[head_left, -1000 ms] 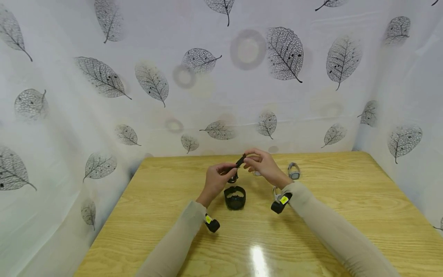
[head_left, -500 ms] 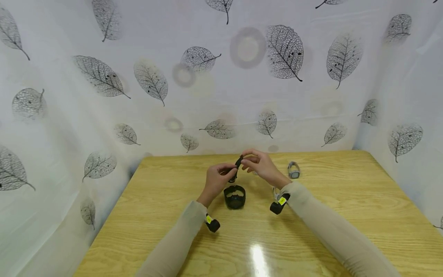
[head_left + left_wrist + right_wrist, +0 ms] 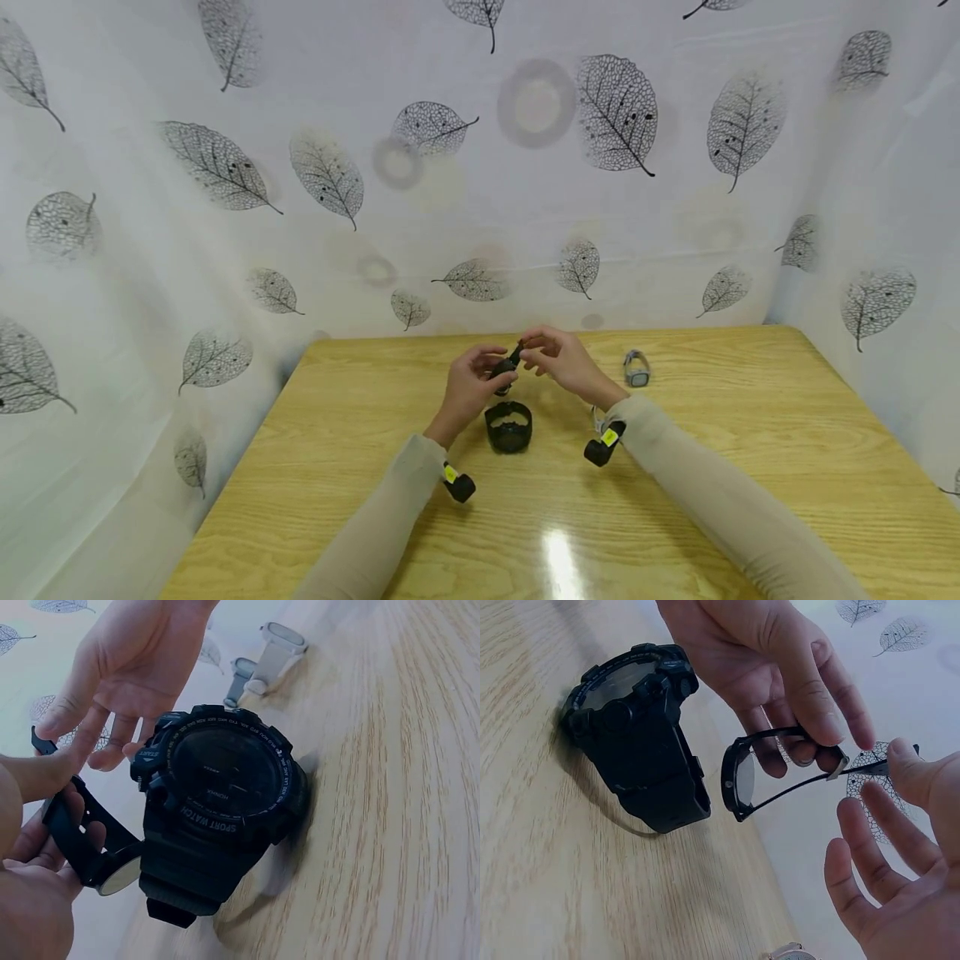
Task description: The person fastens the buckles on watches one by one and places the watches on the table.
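A black wristwatch with a slim strap (image 3: 791, 787) hangs between my two hands, its strap ends joined in a loop through a buckle. My left hand (image 3: 467, 385) holds the looped strap between thumb and curled fingers, close to the buckle. At the strap's free end, my right hand (image 3: 564, 360) pinches the tip with its thumb and a finger. The right hand's other fingers are spread away from the strap. On the table just below the hands stands a bulky black sport watch (image 3: 510, 429), touched by neither hand in the head view.
A grey watch (image 3: 637, 371) stands at the back right of the wooden table (image 3: 375, 467). A white watch (image 3: 279, 656) is partly hidden by the right wrist in the head view. Another watch (image 3: 791, 952) shows at the right wrist view's lower edge. Behind hangs a leaf-print curtain (image 3: 480, 192).
The held strap has swung more upright, and my right hand has shifted slightly left. My left hand's upper fingers have lifted and spread a little, uncovering more of the watch.
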`<state>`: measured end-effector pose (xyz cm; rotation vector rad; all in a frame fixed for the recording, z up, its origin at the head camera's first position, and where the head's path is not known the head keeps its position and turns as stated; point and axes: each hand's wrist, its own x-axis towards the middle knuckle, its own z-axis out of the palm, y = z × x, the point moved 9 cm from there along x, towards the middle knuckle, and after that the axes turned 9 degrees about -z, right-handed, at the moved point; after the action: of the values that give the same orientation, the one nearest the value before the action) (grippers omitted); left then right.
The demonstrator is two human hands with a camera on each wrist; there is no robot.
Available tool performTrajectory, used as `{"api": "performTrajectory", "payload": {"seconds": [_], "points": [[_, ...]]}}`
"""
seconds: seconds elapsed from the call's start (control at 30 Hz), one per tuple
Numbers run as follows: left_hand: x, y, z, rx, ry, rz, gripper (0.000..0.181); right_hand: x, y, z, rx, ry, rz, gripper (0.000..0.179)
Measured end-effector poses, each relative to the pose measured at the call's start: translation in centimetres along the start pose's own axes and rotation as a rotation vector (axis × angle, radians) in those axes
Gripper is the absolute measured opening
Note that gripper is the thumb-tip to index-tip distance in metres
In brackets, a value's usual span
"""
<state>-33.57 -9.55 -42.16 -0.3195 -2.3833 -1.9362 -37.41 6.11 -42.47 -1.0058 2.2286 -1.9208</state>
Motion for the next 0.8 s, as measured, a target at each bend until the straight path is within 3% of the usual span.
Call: {"api": "performTrajectory", "payload": {"seconds": [0.1,0.17,0.4,0.63,0.8], "points": [[0.7,-1.3,0.0,-0.004,-0.016,-0.002,0.043,0.1,-0.3,0.1,0.011,-0.003,-0.027,0.034],[0.8,-1.3,-0.1,0.000,-0.010,0.001,0.043,0.2,-0.4,0.2,0.021,-0.001,-0.044,0.035],[1.0,-0.2,-1.1,-0.012,0.063,0.036,0.042,0.6,-1.5,-0.7,-0.032,0.079,-0.114,0.030],[0.7,0.9,-1.8,0.075,0.151,0.061,0.033,0.8,-2.7,-1.3,-0.175,0.124,-0.141,0.029],[0.4,1.4,-1.8,0.070,0.137,0.077,0.033,0.6,-3.2,-1.3,-0.211,0.133,-0.149,0.032]]}}
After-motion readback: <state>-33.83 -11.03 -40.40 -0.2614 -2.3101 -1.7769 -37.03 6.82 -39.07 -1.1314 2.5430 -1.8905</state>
